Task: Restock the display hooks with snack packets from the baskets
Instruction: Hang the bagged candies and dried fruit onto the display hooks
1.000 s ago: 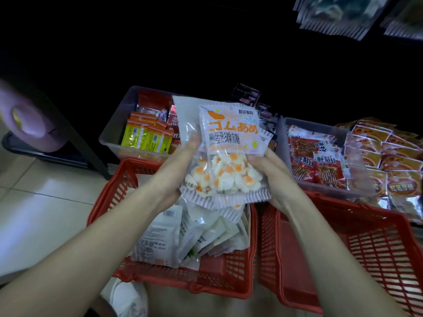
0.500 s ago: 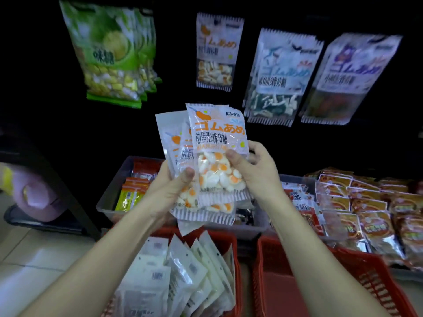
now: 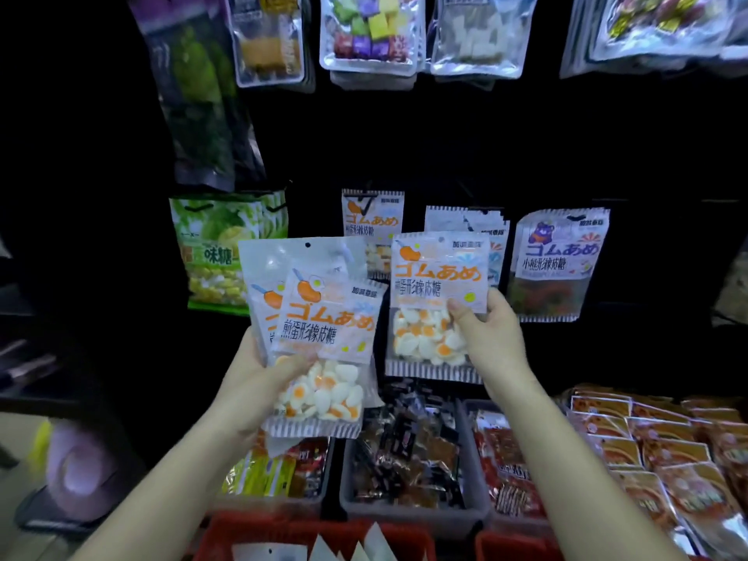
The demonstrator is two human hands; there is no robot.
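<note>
Head view shows me my right hand (image 3: pixel 491 338) pinching one egg-gummy packet (image 3: pixel 439 277) upright, long axis vertical, just below-right of the matching hung packet (image 3: pixel 372 214), nearer than my left hand (image 3: pixel 259 378) gripping the spare packets (image 3: pixel 324 350).

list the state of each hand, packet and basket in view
left hand: grips a stack of white fried-egg gummy packets
right hand: pinches a single white fried-egg gummy packet, held up before the hooks
white fried-egg packet on the hook: hanging
white bear-print gummy packets: hanging
red plastic basket: holds white packets
</note>
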